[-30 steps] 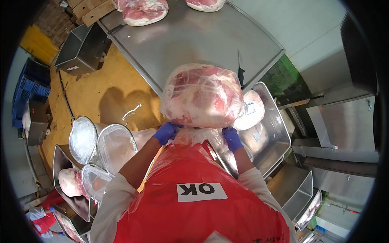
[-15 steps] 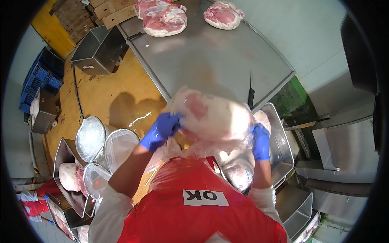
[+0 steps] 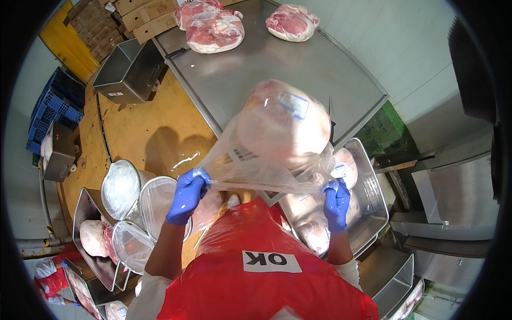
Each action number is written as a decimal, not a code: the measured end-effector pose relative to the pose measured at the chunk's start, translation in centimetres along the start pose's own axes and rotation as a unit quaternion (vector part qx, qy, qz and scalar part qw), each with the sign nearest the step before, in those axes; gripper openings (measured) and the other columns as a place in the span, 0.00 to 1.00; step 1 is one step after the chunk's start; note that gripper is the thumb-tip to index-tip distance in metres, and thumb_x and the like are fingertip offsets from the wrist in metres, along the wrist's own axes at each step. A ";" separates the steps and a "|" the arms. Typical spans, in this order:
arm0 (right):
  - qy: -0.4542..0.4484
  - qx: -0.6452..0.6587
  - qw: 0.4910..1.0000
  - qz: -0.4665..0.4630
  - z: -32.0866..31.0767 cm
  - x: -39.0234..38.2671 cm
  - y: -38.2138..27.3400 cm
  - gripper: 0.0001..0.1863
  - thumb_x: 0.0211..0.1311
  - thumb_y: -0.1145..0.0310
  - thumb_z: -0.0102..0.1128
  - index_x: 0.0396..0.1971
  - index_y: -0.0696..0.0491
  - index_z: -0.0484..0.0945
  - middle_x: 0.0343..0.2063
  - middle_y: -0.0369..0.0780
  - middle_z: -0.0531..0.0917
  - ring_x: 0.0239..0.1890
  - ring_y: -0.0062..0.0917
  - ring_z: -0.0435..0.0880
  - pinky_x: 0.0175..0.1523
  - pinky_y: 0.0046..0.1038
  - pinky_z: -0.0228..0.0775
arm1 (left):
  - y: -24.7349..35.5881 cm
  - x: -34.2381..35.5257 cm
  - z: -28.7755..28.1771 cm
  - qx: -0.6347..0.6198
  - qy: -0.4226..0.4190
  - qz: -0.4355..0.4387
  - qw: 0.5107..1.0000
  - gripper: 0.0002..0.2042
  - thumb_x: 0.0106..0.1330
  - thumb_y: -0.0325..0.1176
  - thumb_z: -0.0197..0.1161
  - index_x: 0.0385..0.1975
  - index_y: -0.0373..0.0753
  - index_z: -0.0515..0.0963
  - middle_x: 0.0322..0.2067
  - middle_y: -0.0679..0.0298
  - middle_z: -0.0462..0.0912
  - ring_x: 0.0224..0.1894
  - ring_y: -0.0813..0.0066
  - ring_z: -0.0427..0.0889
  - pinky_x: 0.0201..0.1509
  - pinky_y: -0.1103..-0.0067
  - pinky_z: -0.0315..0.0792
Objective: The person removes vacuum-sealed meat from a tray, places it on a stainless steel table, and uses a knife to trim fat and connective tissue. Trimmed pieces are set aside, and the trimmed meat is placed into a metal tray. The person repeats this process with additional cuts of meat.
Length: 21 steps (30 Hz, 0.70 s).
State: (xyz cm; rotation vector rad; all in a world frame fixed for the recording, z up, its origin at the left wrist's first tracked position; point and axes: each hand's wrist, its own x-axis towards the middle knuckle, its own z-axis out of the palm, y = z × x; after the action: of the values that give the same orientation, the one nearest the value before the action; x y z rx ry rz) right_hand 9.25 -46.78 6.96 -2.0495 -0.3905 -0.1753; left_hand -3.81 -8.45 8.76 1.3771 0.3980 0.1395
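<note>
Fingers of the left hand (image 3: 186,195), blue-gloved at lower centre-left, were clamped on one edge of the clear plastic bag (image 3: 250,170); fingers of the right hand (image 3: 336,202), lower centre-right, pinched the opposite edge, the film stretched taut between them; the bagged meat cut (image 3: 284,124) hung in it at mid-frame, above the near corner of the steel table (image 3: 266,69); below right sat a steel tray (image 3: 373,197) holding wrapped cuts; round metal lids (image 3: 120,186) lay at lower left; three bare meat pieces (image 3: 213,29) rested on the table's far end, upper centre; blue crates (image 3: 53,106) stood at far left.
</note>
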 end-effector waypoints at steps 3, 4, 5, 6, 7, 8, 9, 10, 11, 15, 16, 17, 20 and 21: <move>-0.027 -0.010 0.998 -0.061 -0.4 0.7 0.0 0.10 0.59 0.80 0.46 0.26 0.58 0.78 0.30 0.40 0.77 0.34 0.25 0.75 0.42 0.26 0.68 | 1.1 -0.7 -0.4 0.024 0.005 0.040 0.999 0.11 0.68 0.23 0.47 0.26 0.39 0.76 0.20 0.70 0.72 0.20 0.86 0.64 0.24 0.85 0.58; -0.019 -0.023 0.996 -0.081 -0.4 1.0 -0.5 0.09 0.57 0.79 0.47 0.25 0.57 0.78 0.31 0.41 0.77 0.38 0.30 0.75 0.45 0.31 0.67 | 1.4 -0.7 -0.4 0.031 0.007 0.043 0.999 0.11 0.68 0.22 0.47 0.26 0.39 0.76 0.20 0.70 0.72 0.20 0.86 0.64 0.24 0.85 0.58; -0.011 -0.035 0.994 -0.100 -0.5 1.3 -1.2 0.08 0.55 0.78 0.48 0.25 0.56 0.78 0.33 0.43 0.77 0.42 0.34 0.75 0.48 0.36 0.67 | 1.6 -0.5 -0.5 0.037 0.009 0.047 0.998 0.11 0.68 0.22 0.47 0.26 0.39 0.76 0.20 0.70 0.73 0.20 0.86 0.64 0.24 0.85 0.58; -0.002 -0.047 0.991 -0.122 -0.2 1.7 -2.0 0.07 0.52 0.77 0.50 0.24 0.56 0.78 0.35 0.44 0.77 0.47 0.39 0.75 0.51 0.41 0.67 | 1.4 0.0 -1.1 0.067 0.005 0.055 0.996 0.12 0.70 0.23 0.47 0.27 0.38 0.77 0.23 0.70 0.75 0.23 0.85 0.70 0.28 0.84 0.64; 0.002 -0.063 0.989 -0.137 0.2 1.9 -2.1 0.07 0.52 0.78 0.51 0.25 0.55 0.79 0.37 0.45 0.76 0.50 0.40 0.74 0.54 0.43 0.66 | 1.0 0.3 -1.0 0.092 0.010 0.063 0.994 0.12 0.70 0.23 0.47 0.28 0.38 0.78 0.24 0.69 0.76 0.26 0.83 0.72 0.31 0.83 0.66; 0.006 -0.078 0.985 -0.152 0.7 2.0 -2.0 0.07 0.52 0.78 0.51 0.26 0.55 0.79 0.39 0.45 0.76 0.53 0.41 0.73 0.57 0.45 0.65 | 0.5 0.4 -0.9 0.117 0.016 0.072 0.990 0.11 0.70 0.23 0.47 0.29 0.37 0.78 0.26 0.69 0.77 0.28 0.81 0.74 0.33 0.82 0.68; 0.008 -0.097 0.981 -0.167 1.0 2.2 -1.5 0.07 0.52 0.78 0.52 0.26 0.55 0.80 0.41 0.45 0.76 0.56 0.42 0.72 0.60 0.48 0.64 | -0.2 0.9 -0.6 0.140 0.022 0.080 0.987 0.11 0.70 0.23 0.47 0.30 0.36 0.79 0.27 0.68 0.77 0.30 0.80 0.75 0.36 0.80 0.71; -0.028 -0.105 0.974 -0.198 1.0 2.0 -0.5 0.07 0.52 0.79 0.54 0.28 0.55 0.81 0.47 0.48 0.75 0.55 0.44 0.75 0.61 0.50 0.67 | -0.2 1.7 -1.0 0.235 -0.019 0.174 0.956 0.12 0.70 0.23 0.48 0.37 0.35 0.83 0.45 0.57 0.81 0.45 0.69 0.81 0.52 0.76 0.74; -0.071 -0.001 0.986 -0.149 2.1 1.4 1.2 0.07 0.53 0.78 0.54 0.28 0.55 0.81 0.48 0.48 0.76 0.52 0.44 0.76 0.60 0.48 0.69 | -0.3 2.6 -0.6 0.305 -0.031 0.215 0.927 0.11 0.71 0.24 0.50 0.44 0.35 0.81 0.53 0.56 0.76 0.52 0.67 0.77 0.56 0.74 0.71; -0.164 0.127 0.970 -0.127 7.8 0.0 2.7 0.08 0.54 0.77 0.56 0.33 0.56 0.83 0.46 0.49 0.80 0.42 0.43 0.82 0.52 0.39 0.76 | -0.8 4.3 7.4 0.032 -0.197 0.158 0.967 0.29 0.72 0.35 0.57 0.72 0.37 0.61 0.75 0.53 0.50 0.76 0.54 0.55 0.74 0.63 0.57; -0.171 0.086 0.967 -0.170 8.6 0.5 2.2 0.09 0.54 0.76 0.57 0.34 0.56 0.83 0.45 0.49 0.81 0.40 0.42 0.83 0.49 0.36 0.77 | -1.7 5.3 8.5 0.264 -0.240 0.238 0.903 0.35 0.70 0.39 0.60 0.73 0.38 0.54 0.75 0.52 0.49 0.76 0.51 0.54 0.74 0.62 0.56; -0.194 0.107 0.964 -0.146 8.5 1.4 1.2 0.09 0.54 0.76 0.58 0.35 0.55 0.83 0.43 0.48 0.81 0.39 0.41 0.84 0.49 0.35 0.78 | -3.1 6.6 9.2 0.480 -0.265 0.302 0.780 0.42 0.67 0.44 0.64 0.75 0.38 0.48 0.75 0.51 0.48 0.76 0.47 0.53 0.75 0.61 0.54; -0.265 0.145 0.953 -0.033 7.7 2.8 -1.4 0.10 0.54 0.71 0.63 0.37 0.55 0.84 0.36 0.45 0.84 0.37 0.37 0.86 0.45 0.34 0.78 | -9.5 8.9 12.1 0.457 -0.308 0.307 0.776 0.37 0.60 0.48 0.71 0.67 0.39 0.65 0.67 0.50 0.65 0.68 0.56 0.68 0.68 0.64 0.63; -0.255 0.113 0.952 -0.124 8.0 3.2 -1.9 0.11 0.54 0.72 0.66 0.38 0.56 0.83 0.36 0.45 0.84 0.37 0.36 0.86 0.44 0.33 0.78 | -13.0 10.7 11.9 0.454 -0.316 0.296 0.779 0.34 0.59 0.48 0.72 0.63 0.39 0.70 0.63 0.51 0.70 0.64 0.59 0.72 0.65 0.65 0.66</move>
State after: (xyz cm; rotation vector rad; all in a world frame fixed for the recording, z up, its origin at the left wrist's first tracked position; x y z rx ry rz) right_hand 11.27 -38.38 5.51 -1.7947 -0.9439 0.2471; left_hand 8.58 -18.55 -4.33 2.3610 -0.6597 -0.0244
